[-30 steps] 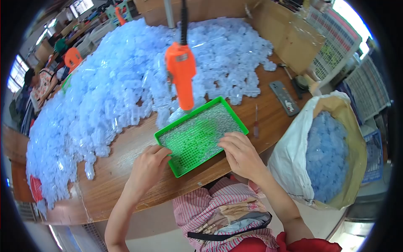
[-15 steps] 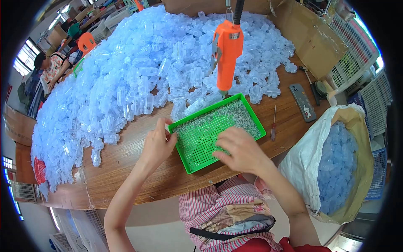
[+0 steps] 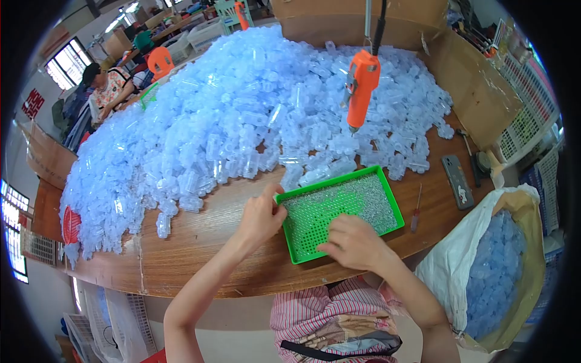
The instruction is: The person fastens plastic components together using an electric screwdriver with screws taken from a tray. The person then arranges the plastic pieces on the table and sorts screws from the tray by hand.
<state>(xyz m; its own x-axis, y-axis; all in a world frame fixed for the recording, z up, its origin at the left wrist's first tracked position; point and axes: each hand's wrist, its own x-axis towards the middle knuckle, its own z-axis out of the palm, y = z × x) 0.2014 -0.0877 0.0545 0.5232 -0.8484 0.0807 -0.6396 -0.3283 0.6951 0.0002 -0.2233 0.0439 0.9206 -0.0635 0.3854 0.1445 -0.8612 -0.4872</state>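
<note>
A green perforated tray (image 3: pixel 343 179) holds many small silvery screw-like pieces (image 3: pixel 376 202), heaped toward its right and far sides. My left hand (image 3: pixel 261 216) is at the tray's far-left corner, its thumb and fingers closed about the rim. Inside the near part of the tray is my right hand (image 3: pixel 357 241), palm down, fingers curled together over the perforated floor. Whatever its fingertips hold is hidden or too small to make out. An orange electric screwdriver (image 3: pixel 364 85) hangs tip down beyond the tray, touched by neither hand.
A large pile of clear bluish plastic parts (image 3: pixel 200 127) covers the table's back and left. On the right are a small screwdriver (image 3: pixel 416 212), a phone (image 3: pixel 457 181) and a sack (image 3: pixel 445 260) of similar parts. Another person (image 3: pixel 112 91) sits at far left.
The whole view has shifted, so the table appears lower and further right. My right hand has moved toward the tray's near edge, its fingers more curled. My left hand stays at the corner.
</note>
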